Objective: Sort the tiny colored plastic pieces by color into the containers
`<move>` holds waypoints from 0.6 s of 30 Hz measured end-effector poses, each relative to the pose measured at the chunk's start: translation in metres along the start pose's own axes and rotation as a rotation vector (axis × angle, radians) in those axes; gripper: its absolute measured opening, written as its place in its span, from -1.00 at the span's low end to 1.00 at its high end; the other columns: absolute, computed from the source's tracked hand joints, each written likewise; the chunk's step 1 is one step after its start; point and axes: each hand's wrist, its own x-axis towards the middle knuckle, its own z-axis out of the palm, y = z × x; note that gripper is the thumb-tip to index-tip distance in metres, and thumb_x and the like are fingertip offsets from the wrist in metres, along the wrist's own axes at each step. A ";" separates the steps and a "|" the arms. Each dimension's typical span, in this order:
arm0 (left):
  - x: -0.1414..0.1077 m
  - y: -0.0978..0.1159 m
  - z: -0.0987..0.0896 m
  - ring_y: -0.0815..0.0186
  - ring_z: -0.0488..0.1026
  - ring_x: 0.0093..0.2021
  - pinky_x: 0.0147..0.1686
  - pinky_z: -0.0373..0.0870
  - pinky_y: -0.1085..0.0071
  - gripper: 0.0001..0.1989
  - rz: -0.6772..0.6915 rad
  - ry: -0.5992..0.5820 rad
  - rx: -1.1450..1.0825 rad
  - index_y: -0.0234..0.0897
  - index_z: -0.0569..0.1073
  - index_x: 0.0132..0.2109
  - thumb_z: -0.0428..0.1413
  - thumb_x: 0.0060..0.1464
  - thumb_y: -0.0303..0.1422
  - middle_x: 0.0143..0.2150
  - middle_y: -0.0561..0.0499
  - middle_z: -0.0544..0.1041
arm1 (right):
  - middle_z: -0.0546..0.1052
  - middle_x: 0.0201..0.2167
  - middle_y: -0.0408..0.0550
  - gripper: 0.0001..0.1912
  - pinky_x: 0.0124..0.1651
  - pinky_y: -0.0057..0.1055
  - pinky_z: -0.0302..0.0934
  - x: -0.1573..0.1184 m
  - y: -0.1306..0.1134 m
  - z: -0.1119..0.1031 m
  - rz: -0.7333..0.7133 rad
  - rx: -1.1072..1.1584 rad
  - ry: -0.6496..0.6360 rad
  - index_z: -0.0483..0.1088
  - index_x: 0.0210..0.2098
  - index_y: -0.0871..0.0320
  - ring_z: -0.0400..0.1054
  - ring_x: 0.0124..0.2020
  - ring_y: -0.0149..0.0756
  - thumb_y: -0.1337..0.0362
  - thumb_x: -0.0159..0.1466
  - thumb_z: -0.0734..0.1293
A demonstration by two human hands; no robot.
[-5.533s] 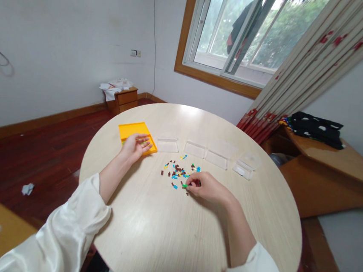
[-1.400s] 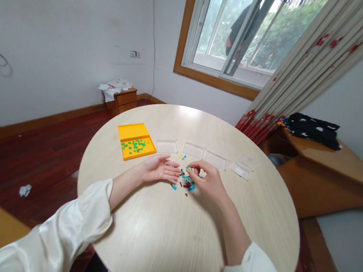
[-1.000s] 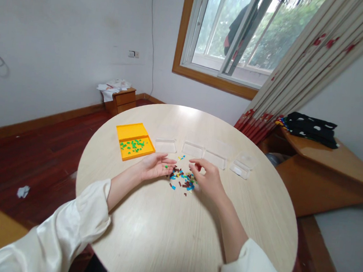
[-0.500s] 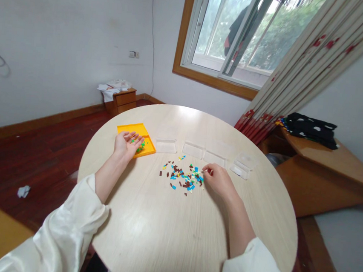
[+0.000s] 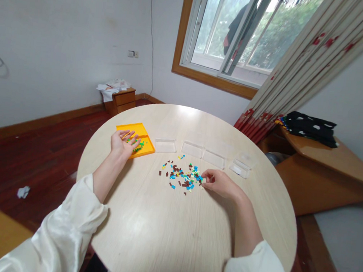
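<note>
My left hand (image 5: 123,145) is palm up with its fingers spread, over a yellow box (image 5: 148,149). Small green building bricks (image 5: 141,144) show in the box beside and between those fingers. At the right edge of a loose heap of tiny building bricks (image 5: 182,176), mostly brown, blue and pale, is my right hand (image 5: 218,182). Its thumb and forefinger are bent together low over the table, touching or nearly touching the outermost bricks. Whatever lies between these fingertips is too small to make out.
Behind the heap stand several clear plastic boxes, among them one at the left (image 5: 165,146), one in the middle (image 5: 192,150) and one at the right (image 5: 239,169). All rest on a round pale wooden table (image 5: 165,237). A wooden cabinet (image 5: 322,175) stands right of it.
My right hand has lowered slightly and its fingers have moved down at the heap's right edge. My left hand has shifted slightly left, its fingers spreading wider and showing more of the green bricks.
</note>
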 end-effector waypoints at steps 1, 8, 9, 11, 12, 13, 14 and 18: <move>-0.001 0.000 0.000 0.25 0.43 -0.23 -0.20 0.42 0.29 -0.94 0.003 0.001 0.002 -0.27 0.27 -0.41 -0.04 -0.14 -0.47 -0.22 -0.08 0.41 | 0.42 -0.52 -0.14 -0.77 -0.41 -0.48 0.08 0.000 0.000 0.001 0.005 -0.003 -0.002 0.46 -0.33 0.22 0.25 -0.49 -0.39 0.35 0.00 0.27; -0.002 0.000 0.000 0.22 0.42 -0.16 -0.17 0.38 0.25 -0.91 0.026 -0.022 0.019 -0.27 0.28 -0.41 -0.03 -0.19 -0.46 -0.14 -0.07 0.42 | 0.42 -0.57 -0.14 -0.85 -0.44 -0.52 0.02 0.002 -0.004 0.001 0.015 -0.056 0.011 0.43 -0.46 0.21 0.20 -0.52 -0.43 0.39 0.03 0.21; -0.001 0.000 -0.001 0.21 0.42 -0.15 -0.16 0.38 0.24 -0.91 0.026 -0.025 0.020 -0.27 0.28 -0.41 -0.03 -0.19 -0.46 -0.13 -0.07 0.42 | 0.42 -0.57 -0.14 -0.85 -0.44 -0.52 0.02 0.002 -0.004 0.001 0.011 -0.058 0.009 0.42 -0.47 0.21 0.19 -0.52 -0.43 0.39 0.03 0.21; -0.001 0.000 -0.001 0.19 0.43 -0.14 -0.15 0.37 0.20 -0.90 0.025 -0.031 0.024 -0.27 0.28 -0.41 -0.02 -0.20 -0.46 -0.11 -0.07 0.42 | 0.42 -0.56 -0.13 -0.86 -0.45 -0.51 0.02 0.002 -0.003 0.001 0.002 -0.055 0.006 0.41 -0.49 0.21 0.20 -0.52 -0.43 0.37 0.05 0.20; -0.001 0.000 -0.002 0.18 0.43 -0.13 -0.14 0.37 0.19 -0.90 0.025 -0.033 0.026 -0.27 0.28 -0.41 -0.02 -0.20 -0.46 -0.10 -0.07 0.41 | 0.42 -0.56 -0.13 -0.86 -0.45 -0.51 0.02 0.002 -0.002 0.001 -0.002 -0.050 0.005 0.40 -0.49 0.21 0.20 -0.51 -0.43 0.37 0.05 0.20; 0.000 0.000 -0.002 0.17 0.43 -0.13 -0.14 0.37 0.17 -0.90 0.025 -0.035 0.028 -0.27 0.29 -0.41 -0.02 -0.20 -0.46 -0.09 -0.07 0.41 | 0.41 -0.56 -0.13 -0.86 -0.45 -0.51 0.02 0.002 -0.001 0.001 -0.005 -0.045 0.004 0.40 -0.49 0.21 0.20 -0.51 -0.43 0.36 0.05 0.20; 0.000 0.001 -0.002 0.16 0.44 -0.13 -0.15 0.37 0.16 -0.90 0.024 -0.037 0.029 -0.27 0.29 -0.40 -0.02 -0.19 -0.46 -0.09 -0.07 0.41 | 0.41 -0.56 -0.14 -0.86 -0.45 -0.52 0.02 0.002 -0.001 0.001 -0.007 -0.041 0.003 0.40 -0.49 0.21 0.20 -0.51 -0.43 0.36 0.05 0.20; 0.001 0.002 -0.003 0.15 0.45 -0.17 -0.20 0.40 0.15 -0.89 0.018 -0.044 0.022 -0.27 0.30 -0.39 -0.03 -0.18 -0.45 -0.12 -0.09 0.42 | 0.40 -0.58 -0.16 -0.88 -0.46 -0.52 0.02 0.003 -0.002 0.003 -0.011 0.002 0.001 0.40 -0.47 0.20 0.19 -0.53 -0.43 0.30 0.03 0.25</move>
